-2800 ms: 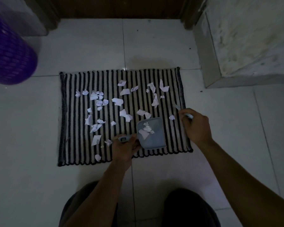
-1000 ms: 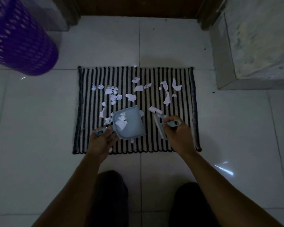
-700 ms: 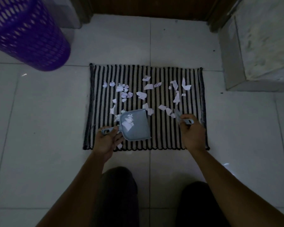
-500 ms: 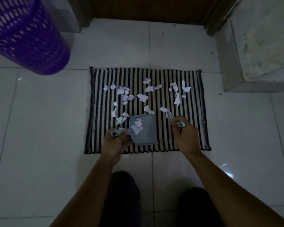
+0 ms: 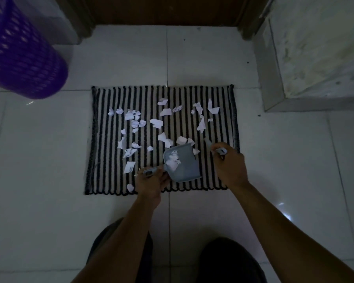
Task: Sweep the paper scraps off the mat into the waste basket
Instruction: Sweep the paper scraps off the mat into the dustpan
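A black-and-white striped mat (image 5: 104, 160) lies on the tiled floor, strewn with several white paper scraps (image 5: 156, 123). My left hand (image 5: 151, 183) grips the handle of a small grey dustpan (image 5: 185, 168) that rests on the mat's near right part and holds a few scraps. My right hand (image 5: 230, 166) is closed on a small grey brush (image 5: 219, 149) just right of the pan, its head mostly hidden. The purple mesh waste basket (image 5: 23, 58) stands at the far left, off the mat.
White floor tiles (image 5: 49, 180) surround the mat. A marble step or block (image 5: 315, 58) rises at the far right, and a dark wooden door threshold (image 5: 164, 11) runs along the back. My knees (image 5: 229, 260) are at the bottom edge.
The dustpan and both hands have shifted right along the mat's near edge. The brush has drawn back to the pan's right side. The view has drifted slightly.
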`<move>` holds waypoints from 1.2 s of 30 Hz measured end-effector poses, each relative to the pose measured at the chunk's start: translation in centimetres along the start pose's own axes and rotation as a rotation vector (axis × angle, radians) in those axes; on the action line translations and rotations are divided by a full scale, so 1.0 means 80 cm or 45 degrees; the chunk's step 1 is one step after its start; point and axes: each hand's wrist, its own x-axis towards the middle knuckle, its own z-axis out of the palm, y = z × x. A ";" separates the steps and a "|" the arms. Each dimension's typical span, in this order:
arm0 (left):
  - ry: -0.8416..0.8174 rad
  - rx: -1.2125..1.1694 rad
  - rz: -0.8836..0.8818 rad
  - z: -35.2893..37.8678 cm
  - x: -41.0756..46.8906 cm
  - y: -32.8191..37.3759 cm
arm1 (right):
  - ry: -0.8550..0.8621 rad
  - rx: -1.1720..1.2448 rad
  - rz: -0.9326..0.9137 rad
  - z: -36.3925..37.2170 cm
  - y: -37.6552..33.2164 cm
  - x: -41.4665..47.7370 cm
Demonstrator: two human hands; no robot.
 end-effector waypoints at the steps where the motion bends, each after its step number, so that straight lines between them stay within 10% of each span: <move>1: 0.024 0.000 0.003 0.003 -0.005 0.000 | -0.015 -0.007 0.005 -0.005 0.002 0.000; 11: 0.222 -0.059 0.065 0.021 -0.038 -0.022 | -0.462 -0.093 -0.117 -0.014 0.006 -0.001; 29: -0.060 -0.119 0.053 -0.006 -0.017 -0.035 | -0.476 -0.267 -0.325 0.038 -0.016 -0.067; 36: -0.244 -0.166 0.095 -0.044 -0.020 -0.021 | -0.133 0.059 -0.179 0.005 -0.048 -0.054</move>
